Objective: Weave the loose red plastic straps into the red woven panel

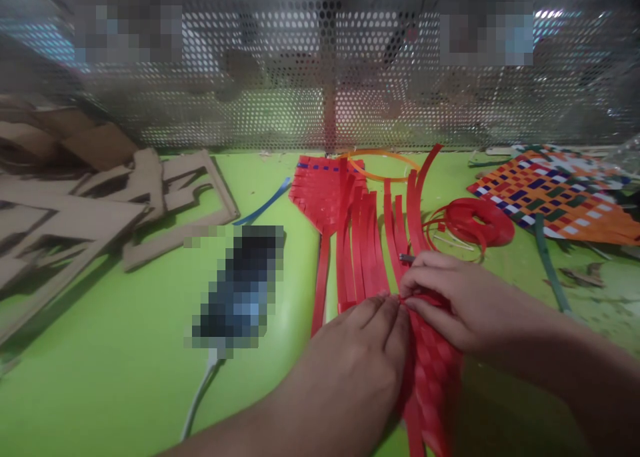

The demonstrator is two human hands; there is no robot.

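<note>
A red woven strip piece (435, 377) lies in front of me, its long loose ends (367, 243) fanning away toward the back. Across its left side rests my left hand (363, 350), fingers bent together and pressing on the weave; the thumb is hidden. My right hand (433, 297) pinches a red strip at the weave's edge, beside my left fingertips. A small dark tool tip (406, 257) juts out from the right fingers; its kind cannot be made out. Beyond the loose ends sits another red woven piece (323, 193) with a blue-dashed row and a tail strip.
Cardboard frames (180, 210) pile up at left. A blurred-out phone (240, 283) with a white cable (200, 397) lies left of my hands. At right are a red strip coil (480, 222) and a multicoloured woven mat (550, 193). Perforated metal (280, 103) borders the green table (125, 377).
</note>
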